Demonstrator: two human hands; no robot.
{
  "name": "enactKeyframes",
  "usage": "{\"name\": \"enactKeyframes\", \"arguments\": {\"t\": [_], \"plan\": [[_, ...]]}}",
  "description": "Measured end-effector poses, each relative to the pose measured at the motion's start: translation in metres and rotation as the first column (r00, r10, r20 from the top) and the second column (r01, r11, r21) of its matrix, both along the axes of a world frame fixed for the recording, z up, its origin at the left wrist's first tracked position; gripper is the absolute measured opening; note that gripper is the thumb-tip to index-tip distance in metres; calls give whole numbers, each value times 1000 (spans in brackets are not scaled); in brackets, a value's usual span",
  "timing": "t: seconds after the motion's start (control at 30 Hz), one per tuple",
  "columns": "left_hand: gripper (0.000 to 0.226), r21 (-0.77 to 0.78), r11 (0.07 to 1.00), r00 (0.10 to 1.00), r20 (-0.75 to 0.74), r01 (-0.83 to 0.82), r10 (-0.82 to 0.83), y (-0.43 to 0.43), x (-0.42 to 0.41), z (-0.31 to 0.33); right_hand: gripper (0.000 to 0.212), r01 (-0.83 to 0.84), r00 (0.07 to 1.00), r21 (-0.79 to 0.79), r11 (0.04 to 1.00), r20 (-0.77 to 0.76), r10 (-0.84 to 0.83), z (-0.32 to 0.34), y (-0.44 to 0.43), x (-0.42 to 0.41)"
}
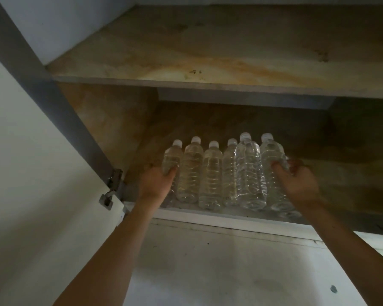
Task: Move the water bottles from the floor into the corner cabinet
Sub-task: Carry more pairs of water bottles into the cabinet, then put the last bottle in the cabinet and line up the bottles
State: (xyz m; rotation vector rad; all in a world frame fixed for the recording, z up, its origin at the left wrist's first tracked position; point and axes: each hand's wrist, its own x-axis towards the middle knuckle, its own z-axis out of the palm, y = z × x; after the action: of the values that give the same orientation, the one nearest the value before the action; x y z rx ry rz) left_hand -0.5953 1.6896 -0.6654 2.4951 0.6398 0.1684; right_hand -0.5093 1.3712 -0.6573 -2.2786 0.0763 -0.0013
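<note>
Standing in a tight row on the lower shelf (230,212) of the cabinet, six bottles (210,175) with white caps fill the space between your two hands. Your left hand (157,183) wraps the end bottle (171,160) at that side, thumb across its front and palm against its outer wall, so you are grasping it. Just inward of that hand, the next three stand upright and touch one another. Your right hand (299,181) curls around the last bottle (272,164) at the other end, thumb pressed on its front, fingers (295,164) bent behind it; that one is gripped too. Just inward of this hand stands a clearer, more crinkled bottle (250,173), slightly in front of its neighbours. All six stand close to the shelf's front edge, with bare stained board behind them and more bare board beyond your right hand. Above your hands an upper shelf (208,80) spans the cabinet, its underside yellowed and blotched. Outward of your left hand hangs the open door (31,173), held by a metal hinge (112,187) just beside your wrist. Below your forearms lies a pale wall (219,261).
</note>
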Motion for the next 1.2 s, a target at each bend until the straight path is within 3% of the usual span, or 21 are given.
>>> {"name": "enactKeyframes", "arguments": {"t": [0.07,0.13,0.2,0.3,0.4,0.5,0.6,0.7,0.87,1.03,1.2], "plan": [[39,220,975,997,53,37,-50,-5,-9,11,39,-17,995,-67,998,102,24,20,-3,-14],[43,282,954,993,30,103,-116,-17,-22,34,46,-52,980,-224,973,174,93,46,-6,-34],[38,303,932,977,3,201,-212,-36,-43,71,39,-140,968,-293,946,159,193,79,-5,-58],[26,273,915,952,-3,296,-307,-65,-82,147,33,-173,954,-325,930,177,240,141,-7,-101],[38,321,888,939,-13,329,-343,-89,-112,229,43,-185,954,-356,916,160,255,216,-18,-142],[41,287,874,919,-79,392,-387,-117,-141,325,38,-176,954,-396,901,156,254,306,-31,-178],[46,236,850,882,-128,471,-453,-145,-169,437,35,-210,965,-416,885,56,256,408,-50,-212],[53,160,833,848,-96,529,-521,-168,-190,554,34,-218,970,-406,888,13,244,520,-76,-245],[51,175,771,776,54,612,-629,-193,-212,704,54,-146,983,-389,910,43,176,678,-110,-284],[54,209,685,672,142,698,-727,-216,-215,765,56,1,984,-437,900,163,78,754,-137,-311],[63,183,565,572,12,805,-820,-238,-224,752,54,205,970,-439,875,210,-122,755,-158,-366]]}}
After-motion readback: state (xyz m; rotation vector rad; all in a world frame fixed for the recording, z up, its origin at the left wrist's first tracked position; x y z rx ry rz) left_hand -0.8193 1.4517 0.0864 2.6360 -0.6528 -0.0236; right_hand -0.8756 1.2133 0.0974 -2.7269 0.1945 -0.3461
